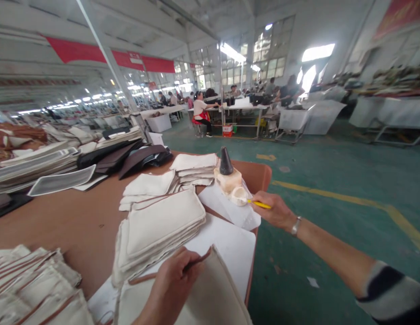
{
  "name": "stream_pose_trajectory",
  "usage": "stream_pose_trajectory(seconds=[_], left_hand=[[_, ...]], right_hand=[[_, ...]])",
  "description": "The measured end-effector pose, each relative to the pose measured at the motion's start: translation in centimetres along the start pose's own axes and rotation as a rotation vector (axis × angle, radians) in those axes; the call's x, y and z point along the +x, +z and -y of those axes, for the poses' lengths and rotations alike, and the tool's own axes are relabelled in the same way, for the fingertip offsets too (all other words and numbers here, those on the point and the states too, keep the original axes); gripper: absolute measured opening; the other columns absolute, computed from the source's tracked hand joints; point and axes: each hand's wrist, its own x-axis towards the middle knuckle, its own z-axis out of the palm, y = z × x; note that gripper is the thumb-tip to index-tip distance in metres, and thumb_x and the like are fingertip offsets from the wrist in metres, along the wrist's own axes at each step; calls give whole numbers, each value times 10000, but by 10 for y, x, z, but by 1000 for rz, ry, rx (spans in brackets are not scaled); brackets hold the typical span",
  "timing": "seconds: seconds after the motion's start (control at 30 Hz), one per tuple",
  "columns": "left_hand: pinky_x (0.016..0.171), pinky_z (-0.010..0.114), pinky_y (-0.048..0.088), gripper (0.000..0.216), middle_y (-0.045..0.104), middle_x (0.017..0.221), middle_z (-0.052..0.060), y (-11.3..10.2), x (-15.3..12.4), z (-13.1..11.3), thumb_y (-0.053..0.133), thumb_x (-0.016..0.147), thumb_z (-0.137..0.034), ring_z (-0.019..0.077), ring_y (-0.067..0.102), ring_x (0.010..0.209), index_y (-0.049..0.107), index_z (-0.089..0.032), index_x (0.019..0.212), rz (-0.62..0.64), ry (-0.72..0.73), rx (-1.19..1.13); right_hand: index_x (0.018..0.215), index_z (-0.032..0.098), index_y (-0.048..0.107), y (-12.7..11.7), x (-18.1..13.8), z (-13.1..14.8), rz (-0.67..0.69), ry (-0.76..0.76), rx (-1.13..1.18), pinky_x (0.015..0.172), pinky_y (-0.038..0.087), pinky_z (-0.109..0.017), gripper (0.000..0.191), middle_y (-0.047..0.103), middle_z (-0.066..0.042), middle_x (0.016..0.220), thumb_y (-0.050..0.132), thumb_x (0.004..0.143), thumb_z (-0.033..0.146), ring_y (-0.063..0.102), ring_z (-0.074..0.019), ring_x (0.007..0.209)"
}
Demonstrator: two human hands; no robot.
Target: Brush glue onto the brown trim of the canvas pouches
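My left hand [176, 282] is closed on the brown-trimmed edge of a cream fabric panel [213, 291] at the table's near edge. In my right hand [272, 210] is a thin yellow-handled tool [261, 204], perhaps a brush. Its tip reaches a small round whitish cup [239, 195], whose contents I cannot make out. Beside the cup stands a pale block-shaped container [230, 179] with a black cone [225, 161] on top. Just beyond my left hand lies a stack of cream panels [165, 221].
More cream panels [196, 164] are piled behind, and others [37, 289] at the near left. Dark and grey pieces [128, 158] lie at the far left of the brown table [77, 225]. White sheets [235, 253] line its right edge. People work at tables [240, 107] beyond the green floor.
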Motion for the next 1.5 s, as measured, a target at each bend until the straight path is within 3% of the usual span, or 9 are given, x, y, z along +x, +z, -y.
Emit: stream_pose_trajectory(seconds=[0.23,0.47,0.63,0.9,1.0,1.1,1.2,1.3,1.5], left_hand=[[642,245,387,283,618,774,25,-2,-19,-32,593,893,-422,168,567,722,757,-196,848,-5,4,-90],[644,236,391,373,609,812,35,1,-32,-59,611,901,-532,167,564,755,782,-200,900,28,54,-224],[622,234,371,374,560,778,31,5,-39,-76,620,900,-528,150,525,717,775,-195,828,71,92,-225],[593,220,374,312,563,755,27,7,-60,-92,625,916,-457,131,526,678,774,-202,817,72,188,-150],[574,211,385,281,590,745,27,11,-65,-94,626,932,-412,125,556,667,773,-205,810,55,245,-93],[568,199,410,221,623,755,24,16,-70,-92,608,964,-353,113,591,655,777,-227,901,-8,413,-1],[593,219,421,169,640,748,22,19,-76,-90,595,981,-276,113,597,651,752,-223,950,-188,731,242],[575,274,389,150,650,741,20,15,-84,-93,555,988,-185,124,555,611,704,-191,977,-307,1018,542],[526,344,349,286,698,826,75,4,-94,-111,385,1017,-106,143,560,594,663,-55,1063,-300,1328,680]], right_hand=[[687,176,612,-1,-10,18,-214,227,138,509,417,-260,387,624,-56,649,610,835,533,566,-181,562],[754,185,585,-44,-87,122,-269,311,388,376,304,-201,344,538,8,554,591,936,476,427,-110,419],[683,178,579,-53,-113,169,-181,187,436,417,331,-199,305,522,15,548,594,930,357,436,-103,453],[669,178,566,-61,-121,190,-286,17,254,472,335,-208,306,514,27,578,557,959,277,437,-96,493],[688,186,558,-67,-132,197,-223,-36,230,465,315,-216,290,507,38,573,552,971,247,434,-92,480],[706,186,561,-73,-139,199,-246,-94,144,497,321,-235,273,511,36,591,556,975,234,442,-94,494],[702,193,565,-87,-143,200,-356,-67,82,531,353,-256,289,529,17,621,562,982,260,464,-113,524],[671,205,569,-102,-146,207,-354,-14,126,506,364,-255,309,532,14,612,577,971,279,473,-122,518],[700,186,561,-109,-158,222,-75,-58,194,493,342,-230,264,533,35,603,538,962,214,461,-100,513]])
